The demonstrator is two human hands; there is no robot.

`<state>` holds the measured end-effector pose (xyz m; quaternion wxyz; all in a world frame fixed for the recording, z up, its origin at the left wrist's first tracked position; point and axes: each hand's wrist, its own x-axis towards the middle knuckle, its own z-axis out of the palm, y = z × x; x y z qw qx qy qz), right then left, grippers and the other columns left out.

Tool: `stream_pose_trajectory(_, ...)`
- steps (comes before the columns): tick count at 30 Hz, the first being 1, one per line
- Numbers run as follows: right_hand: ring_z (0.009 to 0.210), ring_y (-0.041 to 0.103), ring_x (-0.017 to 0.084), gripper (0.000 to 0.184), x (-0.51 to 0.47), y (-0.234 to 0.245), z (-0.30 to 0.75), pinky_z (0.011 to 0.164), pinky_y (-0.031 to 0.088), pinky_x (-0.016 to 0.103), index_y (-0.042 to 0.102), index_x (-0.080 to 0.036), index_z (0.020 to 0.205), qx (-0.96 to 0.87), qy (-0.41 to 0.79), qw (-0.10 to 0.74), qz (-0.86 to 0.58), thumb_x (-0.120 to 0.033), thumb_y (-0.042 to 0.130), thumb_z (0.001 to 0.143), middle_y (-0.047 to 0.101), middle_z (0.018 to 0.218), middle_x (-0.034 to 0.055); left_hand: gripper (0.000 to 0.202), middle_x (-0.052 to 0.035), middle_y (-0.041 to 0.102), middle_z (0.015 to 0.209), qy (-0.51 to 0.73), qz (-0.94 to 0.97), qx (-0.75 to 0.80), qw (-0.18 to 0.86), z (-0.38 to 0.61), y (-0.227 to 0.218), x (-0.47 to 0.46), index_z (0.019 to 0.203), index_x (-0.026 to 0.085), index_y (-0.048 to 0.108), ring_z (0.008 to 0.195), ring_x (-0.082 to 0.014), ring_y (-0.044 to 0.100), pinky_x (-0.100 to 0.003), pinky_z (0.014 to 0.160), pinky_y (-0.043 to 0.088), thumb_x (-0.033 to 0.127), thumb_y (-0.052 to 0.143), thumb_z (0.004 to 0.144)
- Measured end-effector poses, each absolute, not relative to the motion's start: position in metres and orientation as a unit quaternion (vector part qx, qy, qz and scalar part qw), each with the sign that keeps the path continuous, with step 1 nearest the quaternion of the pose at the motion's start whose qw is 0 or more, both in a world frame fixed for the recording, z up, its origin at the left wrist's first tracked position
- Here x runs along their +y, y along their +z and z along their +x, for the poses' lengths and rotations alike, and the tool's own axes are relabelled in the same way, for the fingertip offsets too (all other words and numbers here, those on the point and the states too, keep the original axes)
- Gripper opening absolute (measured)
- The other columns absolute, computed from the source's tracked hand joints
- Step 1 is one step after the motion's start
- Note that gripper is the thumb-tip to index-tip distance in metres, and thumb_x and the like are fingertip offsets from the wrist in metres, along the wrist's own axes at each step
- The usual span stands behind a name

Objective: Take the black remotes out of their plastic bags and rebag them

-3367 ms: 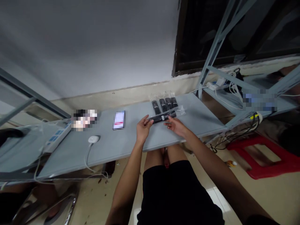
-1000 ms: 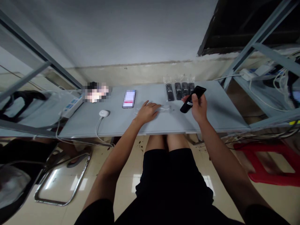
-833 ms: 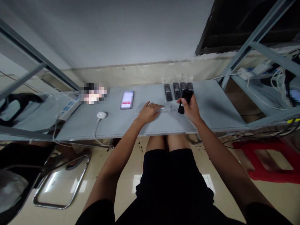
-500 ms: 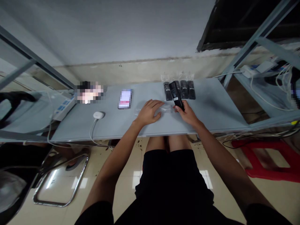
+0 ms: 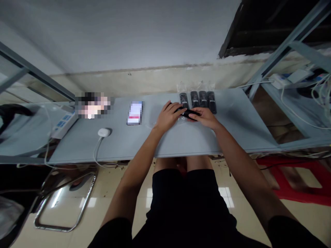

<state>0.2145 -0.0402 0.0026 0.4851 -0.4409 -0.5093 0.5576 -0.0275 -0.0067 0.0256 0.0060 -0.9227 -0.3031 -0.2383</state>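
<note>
A slim black remote point(image 5: 188, 112) lies crosswise between my two hands, just above the grey table point(image 5: 181, 141). My left hand point(image 5: 168, 116) grips its left end with curled fingers. My right hand point(image 5: 204, 117) pinches its right end. A clear plastic bag point(image 5: 152, 121) lies flat under my left hand, hard to make out. Behind my hands, several bagged black remotes point(image 5: 199, 99) lie side by side in a row at the table's far edge.
A lit phone point(image 5: 134, 113) lies left of my hands. A white round puck point(image 5: 103, 132) with a cable sits further left, beside a power strip point(image 5: 62, 123). A red stool point(image 5: 297, 179) stands on the floor right, a metal chair frame point(image 5: 64, 203) left.
My right hand has brought the bare remote down from the air to the table in front of me. My left hand has left the flat bag and taken hold of the remote's other end.
</note>
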Motion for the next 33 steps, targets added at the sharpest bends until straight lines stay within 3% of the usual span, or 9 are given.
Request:
stream_pose_trajectory(7, 0.081, 0.079, 0.022, 0.045, -0.042, -0.006, 0.216, 0.071, 0.067, 0.033, 0.080, -0.019, 0.107, -0.513, 0.585, 0.447, -0.442, -0.046, 0.092, 0.072, 0.080, 0.099, 0.0086, 0.038, -0.0077, 0.070, 0.137, -0.250, -0.920, -0.302, -0.016, -0.035, 0.014, -0.004, 0.140, 0.032, 0.066, 0.132, -0.0221, 0.060, -0.050, 0.123, 0.035, 0.025, 0.059, 0.103)
stream_pose_trajectory(12, 0.065, 0.070, 0.017, 0.050, -0.045, -0.021, 0.214, 0.056, 0.057, 0.027, 0.078, -0.019, 0.114, -0.542, 0.456, 0.488, -0.510, -0.050, 0.086, 0.077, 0.074, 0.077, 0.0029, 0.036, -0.0091, 0.070, 0.136, -0.272, -0.902, -0.333, -0.036, -0.044, 0.011, 0.000, 0.138, 0.030, 0.068, 0.127, -0.0249, 0.062, -0.049, 0.115, 0.041, 0.034, 0.060, 0.103)
stream_pose_trajectory(18, 0.061, 0.057, 0.014, 0.052, -0.044, -0.034, 0.215, 0.057, 0.048, 0.027, 0.081, -0.019, 0.114, -0.579, 0.337, 0.480, -0.566, -0.053, 0.085, 0.076, 0.067, 0.072, 0.0002, 0.034, -0.0086, 0.072, 0.132, -0.286, -0.895, -0.341, -0.039, -0.050, 0.010, 0.000, 0.133, 0.029, 0.070, 0.122, -0.0259, 0.063, -0.048, 0.110, 0.041, 0.038, 0.064, 0.100)
stream_pose_trajectory(22, 0.066, 0.058, 0.014, 0.044, -0.044, -0.033, 0.217, 0.062, 0.050, 0.029, 0.082, -0.022, 0.107, -0.605, 0.269, 0.498, -0.560, -0.051, 0.087, 0.075, 0.069, 0.086, 0.0033, 0.035, -0.0092, 0.073, 0.130, -0.277, -0.887, -0.369, -0.030, -0.054, 0.009, -0.001, 0.133, 0.029, 0.071, 0.122, -0.0282, 0.063, -0.048, 0.106, 0.043, 0.037, 0.065, 0.100)
stream_pose_trajectory(25, 0.073, 0.064, 0.017, 0.039, -0.045, -0.032, 0.218, 0.067, 0.055, 0.031, 0.080, -0.023, 0.101, -0.594, 0.283, 0.536, -0.529, -0.050, 0.088, 0.074, 0.072, 0.101, 0.0063, 0.035, -0.0093, 0.072, 0.131, -0.294, -0.875, -0.384, -0.027, -0.063, 0.009, 0.000, 0.133, 0.028, 0.070, 0.122, -0.0285, 0.063, -0.048, 0.106, 0.044, 0.035, 0.066, 0.099)
stream_pose_trajectory(30, 0.108, 0.071, 0.025, 0.025, -0.047, -0.033, 0.222, 0.088, 0.057, 0.038, 0.077, -0.023, 0.086, -0.598, 0.291, 0.564, -0.490, -0.048, 0.081, 0.083, 0.072, 0.124, 0.0113, 0.034, -0.0095, 0.072, 0.130, -0.316, -0.854, -0.411, -0.034, -0.077, 0.009, 0.002, 0.132, 0.026, 0.070, 0.121, -0.0276, 0.064, -0.052, 0.116, 0.041, 0.029, 0.065, 0.098)
stream_pose_trajectory(33, 0.118, 0.068, 0.028, 0.023, -0.049, -0.031, 0.222, 0.088, 0.058, 0.039, 0.077, -0.023, 0.086, -0.596, 0.278, 0.566, -0.497, -0.046, 0.080, 0.084, 0.067, 0.139, 0.0128, 0.034, -0.0089, 0.072, 0.130, -0.320, -0.852, -0.413, -0.035, -0.078, 0.008, 0.003, 0.131, 0.025, 0.070, 0.122, -0.0270, 0.064, -0.055, 0.121, 0.036, 0.027, 0.065, 0.098)
